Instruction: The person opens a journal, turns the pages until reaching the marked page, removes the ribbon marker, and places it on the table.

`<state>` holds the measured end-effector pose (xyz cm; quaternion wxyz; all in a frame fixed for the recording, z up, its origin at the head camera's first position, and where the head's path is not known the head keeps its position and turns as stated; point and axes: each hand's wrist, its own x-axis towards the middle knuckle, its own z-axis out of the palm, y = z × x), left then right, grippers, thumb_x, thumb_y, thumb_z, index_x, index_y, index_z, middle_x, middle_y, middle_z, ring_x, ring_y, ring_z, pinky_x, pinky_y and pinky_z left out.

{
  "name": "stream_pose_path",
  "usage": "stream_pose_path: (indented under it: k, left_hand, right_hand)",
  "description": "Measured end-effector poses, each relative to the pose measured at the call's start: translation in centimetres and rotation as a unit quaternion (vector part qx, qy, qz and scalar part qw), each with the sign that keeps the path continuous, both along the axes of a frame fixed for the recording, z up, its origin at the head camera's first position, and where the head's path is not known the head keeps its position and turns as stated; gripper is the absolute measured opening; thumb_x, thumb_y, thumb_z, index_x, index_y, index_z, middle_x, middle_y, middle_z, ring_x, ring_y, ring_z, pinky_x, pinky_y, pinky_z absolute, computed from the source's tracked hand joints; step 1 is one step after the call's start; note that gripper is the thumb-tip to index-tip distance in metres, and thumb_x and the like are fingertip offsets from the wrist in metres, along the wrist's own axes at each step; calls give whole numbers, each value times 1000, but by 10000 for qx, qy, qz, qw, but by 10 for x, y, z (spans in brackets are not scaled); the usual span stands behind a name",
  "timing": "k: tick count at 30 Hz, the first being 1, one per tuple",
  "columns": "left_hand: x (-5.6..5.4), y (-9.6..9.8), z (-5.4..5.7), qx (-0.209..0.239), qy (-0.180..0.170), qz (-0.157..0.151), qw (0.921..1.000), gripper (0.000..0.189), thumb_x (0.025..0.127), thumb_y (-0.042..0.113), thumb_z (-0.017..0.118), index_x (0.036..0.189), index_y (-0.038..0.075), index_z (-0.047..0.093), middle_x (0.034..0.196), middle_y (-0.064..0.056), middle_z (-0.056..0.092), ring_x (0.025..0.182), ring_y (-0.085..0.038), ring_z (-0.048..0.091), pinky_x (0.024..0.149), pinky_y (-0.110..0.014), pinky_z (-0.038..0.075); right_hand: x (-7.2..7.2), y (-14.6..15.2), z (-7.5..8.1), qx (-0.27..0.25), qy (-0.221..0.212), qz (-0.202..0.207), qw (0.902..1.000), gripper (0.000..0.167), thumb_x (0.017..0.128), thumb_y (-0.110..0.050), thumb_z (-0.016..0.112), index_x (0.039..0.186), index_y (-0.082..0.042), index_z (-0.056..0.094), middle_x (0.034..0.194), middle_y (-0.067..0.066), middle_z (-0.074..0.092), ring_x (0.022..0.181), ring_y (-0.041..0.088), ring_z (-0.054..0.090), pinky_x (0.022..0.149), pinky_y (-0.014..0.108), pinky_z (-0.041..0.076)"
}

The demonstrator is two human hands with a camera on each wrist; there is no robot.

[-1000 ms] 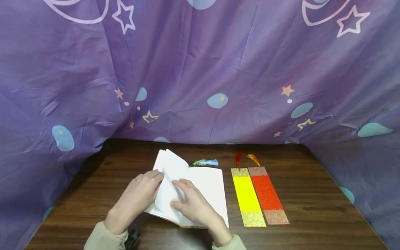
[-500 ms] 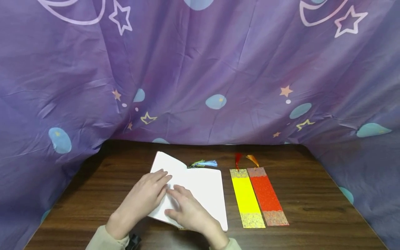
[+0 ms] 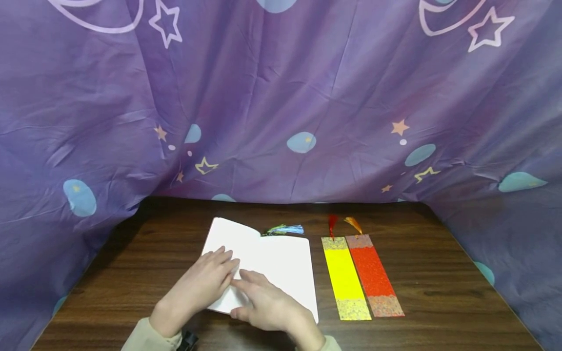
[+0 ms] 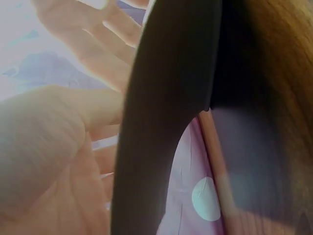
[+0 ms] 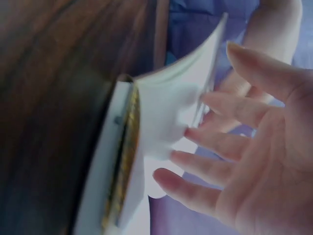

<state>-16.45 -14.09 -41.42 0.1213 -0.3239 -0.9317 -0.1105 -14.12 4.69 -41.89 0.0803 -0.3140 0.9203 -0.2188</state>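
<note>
An open notebook (image 3: 281,258) with blank white pages lies on the table in the head view. My left hand (image 3: 199,282) rests across its left page, fingers extended toward the middle. Close by, my right hand (image 3: 268,302) is over the lower part of the spread, fingers loosely spread and nothing held. In the right wrist view my fingertips reach the page surface. A gold glittery edge (image 5: 129,147) shows between the pages there. From the top of the spine sticks out a green and blue tassel (image 3: 287,229). A dark band (image 4: 156,98) covers much of the left wrist view.
Right of the notebook lie a yellow bookmark (image 3: 347,275) with a red tassel and a red bookmark (image 3: 373,270) with an orange tassel, side by side. A purple curtain (image 3: 263,97) with stars hangs behind the wooden table (image 3: 448,278).
The lifted page under my hands has come down flat onto the left side. Both hands have slid slightly toward me, and the right has moved a little left.
</note>
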Motion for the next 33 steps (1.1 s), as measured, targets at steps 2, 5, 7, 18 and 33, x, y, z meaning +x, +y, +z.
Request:
stream_pose_path:
  k: [2, 5, 7, 18, 33]
  left_hand:
    - [0, -1, 0, -28, -66, 31, 10000, 24, 92, 11, 63, 114, 2, 67, 124, -21, 61, 120, -43, 54, 98, -59, 43]
    - [-1, -1, -2, -5, -100, 32, 9999, 24, 92, 12, 63, 114, 2, 66, 123, -21, 61, 118, -44, 55, 97, -60, 44]
    - [-2, -1, -4, 11, -126, 48, 9999, 25, 91, 12, 63, 114, 2, 66, 123, -21, 61, 118, -44, 55, 97, -60, 44]
    - [-2, 0, -5, -33, -359, 172, 9992, 25, 92, 12, 63, 114, 1, 67, 123, -20, 62, 118, -42, 56, 97, -58, 45]
    - [-1, -3, -1, 4, -295, 128, 9995, 22, 91, 11, 64, 110, 0, 67, 122, -21, 62, 116, -43, 57, 96, -57, 46]
  right_hand:
    - [-1, 4, 3, 29, -121, 57, 9999, 57, 88, -37, 71, 140, -18, 55, 148, 9, 45, 136, 22, 40, 110, 38, 37]
    - [-3, 14, 7, 79, -254, 46, 9996, 57, 88, -35, 72, 139, -18, 54, 146, 7, 47, 134, 21, 42, 109, 38, 37]
    - [-6, 22, 9, 139, -263, -12, 9996, 58, 87, -34, 73, 140, -17, 54, 144, 5, 49, 133, 20, 44, 109, 37, 37]
    - [-20, 71, -2, 147, -457, -570, 9972, 69, 74, -22, 85, 135, -10, 57, 142, 14, 51, 131, 32, 44, 107, 50, 38]
    - [-19, 91, -15, 968, -1000, -702, 9878, 104, 57, -34, 95, 147, -21, 44, 158, 15, 27, 144, 40, 19, 110, 67, 15]
